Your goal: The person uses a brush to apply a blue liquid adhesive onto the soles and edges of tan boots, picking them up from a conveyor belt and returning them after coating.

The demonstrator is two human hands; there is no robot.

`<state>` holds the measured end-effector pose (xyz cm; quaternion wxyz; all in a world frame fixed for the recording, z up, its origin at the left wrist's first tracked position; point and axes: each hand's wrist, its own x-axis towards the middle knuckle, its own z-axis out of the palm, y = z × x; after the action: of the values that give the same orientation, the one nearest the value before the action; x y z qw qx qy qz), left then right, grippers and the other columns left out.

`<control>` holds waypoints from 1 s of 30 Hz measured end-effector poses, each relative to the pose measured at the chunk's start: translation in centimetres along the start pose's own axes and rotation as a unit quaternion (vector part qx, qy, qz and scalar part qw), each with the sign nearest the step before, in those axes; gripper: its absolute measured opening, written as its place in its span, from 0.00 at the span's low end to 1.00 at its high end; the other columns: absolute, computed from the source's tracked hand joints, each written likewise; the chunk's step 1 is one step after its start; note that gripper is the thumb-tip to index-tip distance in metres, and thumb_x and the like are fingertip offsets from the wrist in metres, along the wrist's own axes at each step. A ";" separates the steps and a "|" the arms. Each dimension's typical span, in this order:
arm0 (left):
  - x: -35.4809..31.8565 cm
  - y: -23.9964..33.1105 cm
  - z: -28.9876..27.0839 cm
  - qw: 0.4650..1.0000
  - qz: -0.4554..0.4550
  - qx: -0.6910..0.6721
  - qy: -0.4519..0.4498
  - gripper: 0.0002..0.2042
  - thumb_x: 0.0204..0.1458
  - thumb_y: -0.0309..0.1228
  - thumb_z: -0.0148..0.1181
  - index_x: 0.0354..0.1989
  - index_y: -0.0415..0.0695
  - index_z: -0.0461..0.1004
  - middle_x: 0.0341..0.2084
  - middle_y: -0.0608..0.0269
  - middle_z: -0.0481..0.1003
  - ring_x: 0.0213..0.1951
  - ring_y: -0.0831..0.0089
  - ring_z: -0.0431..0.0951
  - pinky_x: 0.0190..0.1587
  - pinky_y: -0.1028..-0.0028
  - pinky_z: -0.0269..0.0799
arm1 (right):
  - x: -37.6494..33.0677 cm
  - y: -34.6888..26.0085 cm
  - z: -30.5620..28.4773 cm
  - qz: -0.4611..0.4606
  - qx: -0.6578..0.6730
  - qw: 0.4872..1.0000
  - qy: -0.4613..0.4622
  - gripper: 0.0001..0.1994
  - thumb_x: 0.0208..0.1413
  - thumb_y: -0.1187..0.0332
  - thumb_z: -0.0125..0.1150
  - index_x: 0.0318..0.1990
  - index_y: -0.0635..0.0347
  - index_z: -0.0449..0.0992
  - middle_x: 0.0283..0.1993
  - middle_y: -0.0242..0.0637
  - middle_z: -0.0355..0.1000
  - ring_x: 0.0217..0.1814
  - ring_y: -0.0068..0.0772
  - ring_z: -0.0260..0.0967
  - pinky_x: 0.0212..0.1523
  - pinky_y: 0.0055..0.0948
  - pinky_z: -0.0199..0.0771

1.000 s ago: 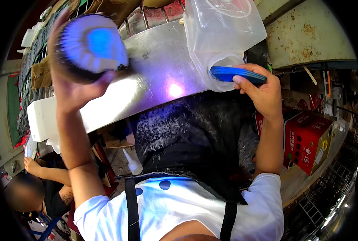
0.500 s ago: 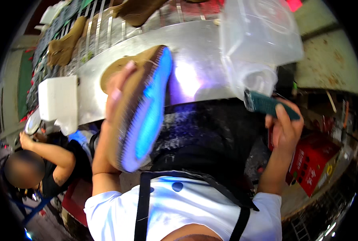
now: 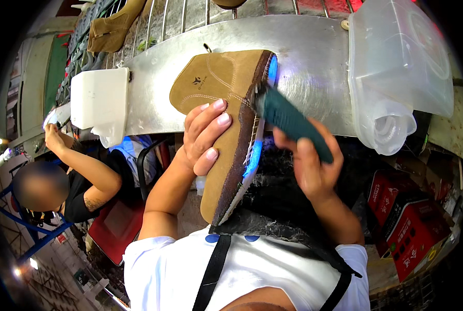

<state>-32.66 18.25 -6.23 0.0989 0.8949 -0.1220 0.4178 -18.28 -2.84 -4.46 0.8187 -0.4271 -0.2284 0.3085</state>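
Observation:
A tan suede ankle boot (image 3: 231, 78) lies turned on its side, its stitched dark edge and sole facing right. My left hand (image 3: 206, 132) grips the boot's upper, fingers spread over the suede, with the thumb side hidden. In my right hand (image 3: 317, 166) is a dark green, flat-handled brush (image 3: 288, 116), whose dark end is against or just over the sole edge near the boot's middle; contact is unclear. Blue light glows on parts of the sole edge. The boot's toe end is close to my black apron (image 3: 267, 228).
A metal bench top (image 3: 314, 62) spans the front, with a bar rack (image 3: 184, 20) behind it holding another tan boot (image 3: 112, 31). At left stands a white container (image 3: 99, 98); at right, a clear plastic bin (image 3: 397, 67). A person (image 3: 94, 179) sits left. Red boxes (image 3: 408, 223) lie lower right.
The boot has moved right and rolled so its upper now shows and its sole faces right. My right hand has brought the brush leftward to the sole edge.

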 end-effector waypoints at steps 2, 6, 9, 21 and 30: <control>-1.7 -0.4 1.1 1.000 0.005 0.004 0.025 0.26 0.60 0.31 0.57 0.62 0.46 0.51 0.56 0.37 0.71 0.53 0.37 0.77 0.58 0.43 0.70 | -1.1 -2.9 -1.1 -0.044 -0.132 0.985 -0.105 0.16 0.64 0.75 0.61 0.56 0.75 0.73 0.50 0.59 0.78 0.51 0.46 0.81 0.50 0.40 0.84; 0.6 -0.2 -0.1 0.999 0.024 0.010 0.020 0.28 0.59 0.32 0.60 0.63 0.46 0.51 0.56 0.38 0.71 0.54 0.38 0.77 0.58 0.43 0.69 | 0.9 -5.9 -2.5 -0.029 -0.074 0.965 -0.248 0.14 0.59 0.76 0.66 0.50 0.73 0.78 0.46 0.56 0.79 0.48 0.45 0.81 0.45 0.35 0.84; 1.3 -0.6 0.0 0.999 0.041 -0.008 0.025 0.28 0.59 0.33 0.60 0.63 0.46 0.52 0.55 0.39 0.72 0.54 0.40 0.77 0.59 0.44 0.68 | 3.3 -4.2 -3.3 0.005 0.040 0.993 -0.109 0.13 0.57 0.79 0.67 0.49 0.72 0.78 0.45 0.53 0.80 0.44 0.38 0.81 0.43 0.30 0.82; 0.9 -1.4 -1.1 0.995 0.066 -0.050 -0.048 0.40 0.54 0.35 0.68 0.69 0.51 0.46 0.60 0.45 0.66 0.57 0.40 0.73 0.59 0.42 0.65 | 5.8 -4.7 -3.1 -0.133 -0.205 0.942 -0.229 0.11 0.54 0.74 0.68 0.43 0.71 0.79 0.40 0.55 0.79 0.40 0.45 0.81 0.41 0.34 0.82; 0.9 -2.2 0.2 0.992 0.105 -0.061 0.018 0.21 0.62 0.37 0.51 0.62 0.52 0.55 0.55 0.45 0.73 0.51 0.41 0.79 0.58 0.45 0.67 | 6.9 -3.6 -2.9 -0.070 -0.182 0.978 -0.073 0.10 0.51 0.82 0.68 0.41 0.73 0.78 0.42 0.50 0.80 0.42 0.35 0.78 0.46 0.30 0.78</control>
<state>-31.32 20.20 -5.84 0.1106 0.8619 -0.2386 0.4335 -10.42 -1.28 -2.20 0.7281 -0.5280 -0.3690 0.2345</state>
